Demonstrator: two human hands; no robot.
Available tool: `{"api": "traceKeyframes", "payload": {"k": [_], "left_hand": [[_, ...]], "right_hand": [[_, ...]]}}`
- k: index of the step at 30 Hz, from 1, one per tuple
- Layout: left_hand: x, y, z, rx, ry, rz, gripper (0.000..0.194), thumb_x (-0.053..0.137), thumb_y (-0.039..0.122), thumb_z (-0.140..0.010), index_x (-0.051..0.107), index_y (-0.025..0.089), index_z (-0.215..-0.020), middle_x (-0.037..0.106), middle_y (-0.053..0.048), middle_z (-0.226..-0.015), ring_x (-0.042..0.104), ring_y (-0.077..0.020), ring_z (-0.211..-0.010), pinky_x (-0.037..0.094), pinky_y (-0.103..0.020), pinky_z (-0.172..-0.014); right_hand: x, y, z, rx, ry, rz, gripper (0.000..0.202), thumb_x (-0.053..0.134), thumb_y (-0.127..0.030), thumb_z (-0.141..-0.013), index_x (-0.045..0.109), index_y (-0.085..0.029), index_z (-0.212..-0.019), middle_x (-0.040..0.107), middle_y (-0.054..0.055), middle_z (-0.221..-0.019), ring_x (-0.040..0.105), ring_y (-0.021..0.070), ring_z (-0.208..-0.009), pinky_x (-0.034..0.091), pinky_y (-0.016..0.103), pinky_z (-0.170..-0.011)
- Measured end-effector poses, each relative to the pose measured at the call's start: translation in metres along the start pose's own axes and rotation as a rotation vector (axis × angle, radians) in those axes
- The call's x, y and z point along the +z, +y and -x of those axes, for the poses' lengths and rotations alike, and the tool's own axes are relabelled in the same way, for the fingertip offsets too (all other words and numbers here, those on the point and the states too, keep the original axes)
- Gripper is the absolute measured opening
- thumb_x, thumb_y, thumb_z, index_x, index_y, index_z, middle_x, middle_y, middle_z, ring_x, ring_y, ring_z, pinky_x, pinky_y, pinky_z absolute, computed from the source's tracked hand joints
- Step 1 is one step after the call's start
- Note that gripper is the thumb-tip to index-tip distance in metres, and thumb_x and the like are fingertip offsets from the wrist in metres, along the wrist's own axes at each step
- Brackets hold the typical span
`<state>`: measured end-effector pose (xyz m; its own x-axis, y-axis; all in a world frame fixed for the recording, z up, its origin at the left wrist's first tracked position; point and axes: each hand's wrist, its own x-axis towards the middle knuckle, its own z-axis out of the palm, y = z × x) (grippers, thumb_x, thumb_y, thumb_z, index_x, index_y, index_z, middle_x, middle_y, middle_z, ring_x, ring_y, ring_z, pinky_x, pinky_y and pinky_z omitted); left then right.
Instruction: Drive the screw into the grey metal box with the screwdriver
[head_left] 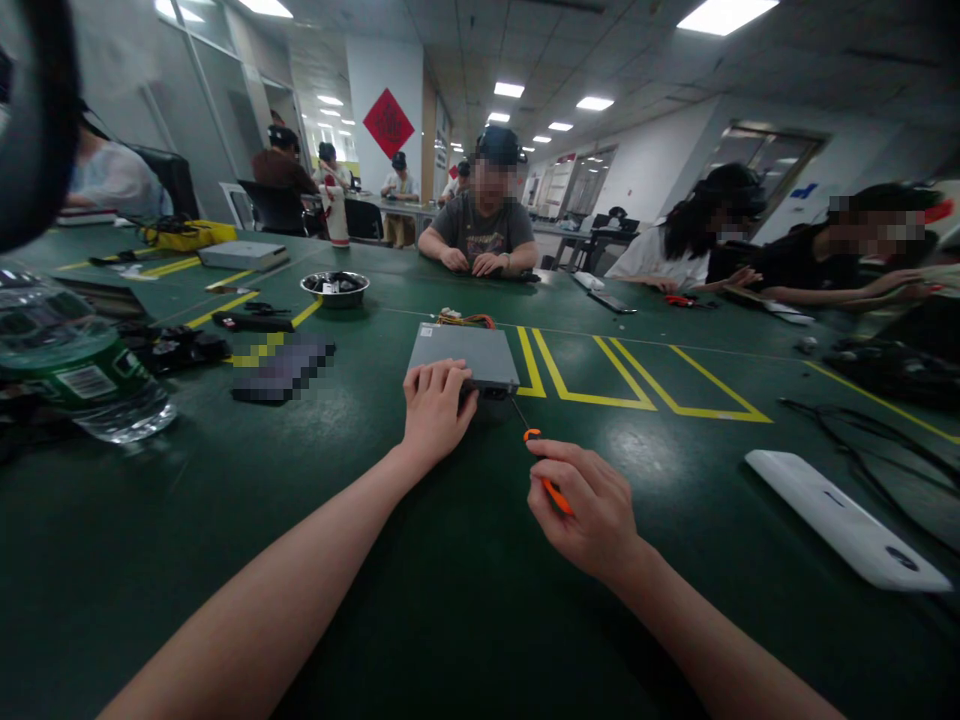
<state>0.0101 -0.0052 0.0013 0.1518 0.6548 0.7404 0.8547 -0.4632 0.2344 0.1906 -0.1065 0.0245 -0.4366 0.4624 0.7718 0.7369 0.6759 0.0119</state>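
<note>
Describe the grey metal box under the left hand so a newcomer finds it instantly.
On the green table, find the steel bowl, then look right and nearer to the flat grey metal box under the left hand. Unlike the paler box farther left, it has coloured wires at its far edge.

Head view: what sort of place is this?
Likely a shared electronics workshop or training room: a long green table marked with yellow tape, a screwdriver at a metal box, and several people in caps seated at work.

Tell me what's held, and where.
The right hand holds the screwdriver by its orange handle. The left hand lies over the gray box's near edge; grip unclear.
</note>
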Motion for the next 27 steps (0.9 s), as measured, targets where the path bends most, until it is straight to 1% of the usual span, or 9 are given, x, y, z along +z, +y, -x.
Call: {"api": "traceKeyframes", "payload": {"k": [5,8,10,11,13,17,21,24,27], "left_hand": [[0.001,0.0,0.0,-0.005,0.005,0.003,0.019,0.05,0.027,-0.083,0.051,0.023,-0.101,0.056,-0.005,-0.116,0.046,-0.0238,-0.109,0.026,-0.043,-0.096],[0.001,0.0,0.0,-0.002,0.002,0.004,0.019,0.05,0.028,-0.083,0.051,0.023,-0.101,0.056,-0.005,-0.116,0.046,-0.0237,-0.109,0.026,-0.043,-0.096],[0.001,0.0,0.0,-0.002,0.001,0.005,0.019,0.05,0.027,-0.083,0.051,0.024,-0.101,0.056,-0.005,-0.116,0.045,-0.0236,-0.109,0.026,-0.042,-0.096],[0.001,0.0,0.0,-0.003,0.001,0.004,0.019,0.05,0.027,-0.082,0.051,0.024,-0.101,0.056,-0.005,-0.116,0.045,-0.0236,-0.11,0.026,-0.042,-0.096],[0.001,0.0,0.0,-0.004,0.0,-0.003,0.019,0.051,0.027,-0.082,0.051,0.024,-0.101,0.056,-0.005,-0.116,0.045,-0.0236,-0.11,0.026,-0.042,-0.096],[0.001,0.0,0.0,0.001,-0.002,-0.007,0.019,0.05,0.027,-0.082,0.05,0.023,-0.101,0.056,-0.005,-0.116,0.045,-0.0234,-0.11,0.026,-0.042,-0.096],[0.0,0.0,0.0,0.0,-0.004,0.001,0.019,0.05,0.027,-0.083,0.05,0.024,-0.101,0.056,-0.004,-0.117,0.045,-0.023,-0.11,0.026,-0.042,-0.096],[0.0,0.0,0.0,0.0,-0.006,-0.001,0.019,0.05,0.027,-0.083,0.05,0.024,-0.102,0.056,-0.005,-0.117,0.045,-0.0234,-0.11,0.026,-0.042,-0.096],[0.0,0.0,0.0,0.0,-0.005,0.0,0.019,0.049,0.028,-0.083,0.05,0.024,-0.102,0.055,-0.005,-0.117,0.045,-0.0235,-0.11,0.026,-0.042,-0.096]], "right_hand": [[-0.001,0.0,-0.001,0.032,-0.079,-0.009,0.013,0.049,-0.017,-0.082,0.052,-0.018,-0.095,0.064,0.005,-0.089,0.058,0.0164,-0.078,0.046,0.031,-0.069],[-0.003,0.001,-0.002,0.115,-0.068,0.099,0.018,0.049,-0.025,-0.084,0.051,-0.016,-0.099,0.061,0.01,-0.095,0.057,0.0159,-0.076,0.045,0.027,-0.062],[-0.006,0.001,-0.002,0.196,-0.075,0.212,0.023,0.05,-0.033,-0.084,0.051,-0.014,-0.097,0.061,0.008,-0.083,0.055,0.0141,-0.064,0.041,0.025,-0.054],[-0.007,0.001,-0.002,0.208,-0.082,0.254,0.022,0.051,-0.035,-0.084,0.051,-0.015,-0.093,0.059,0.004,-0.073,0.052,0.0129,-0.057,0.038,0.025,-0.051],[-0.009,-0.001,-0.002,0.181,-0.084,0.301,0.016,0.051,-0.032,-0.084,0.052,-0.016,-0.087,0.055,0.0,-0.062,0.048,0.0115,-0.05,0.035,0.025,-0.051],[-0.007,-0.007,-0.003,0.072,-0.123,0.312,0.005,0.049,-0.019,-0.083,0.054,-0.017,-0.085,0.055,0.002,-0.068,0.048,0.0134,-0.06,0.035,0.027,-0.058],[-0.006,-0.01,-0.005,0.071,-0.142,0.273,0.011,0.046,-0.013,-0.082,0.056,-0.018,-0.083,0.052,0.004,-0.071,0.046,0.0148,-0.065,0.036,0.027,-0.06],[-0.007,-0.008,-0.005,0.117,-0.155,0.204,0.008,0.049,-0.02,-0.084,0.056,-0.017,-0.086,0.053,0.004,-0.075,0.048,0.0153,-0.067,0.038,0.027,-0.061],[-0.008,-0.005,-0.003,0.174,-0.179,0.143,0.024,0.049,-0.037,-0.085,0.054,-0.015,-0.093,0.057,0.005,-0.079,0.052,0.0149,-0.066,0.038,0.027,-0.059]]}}
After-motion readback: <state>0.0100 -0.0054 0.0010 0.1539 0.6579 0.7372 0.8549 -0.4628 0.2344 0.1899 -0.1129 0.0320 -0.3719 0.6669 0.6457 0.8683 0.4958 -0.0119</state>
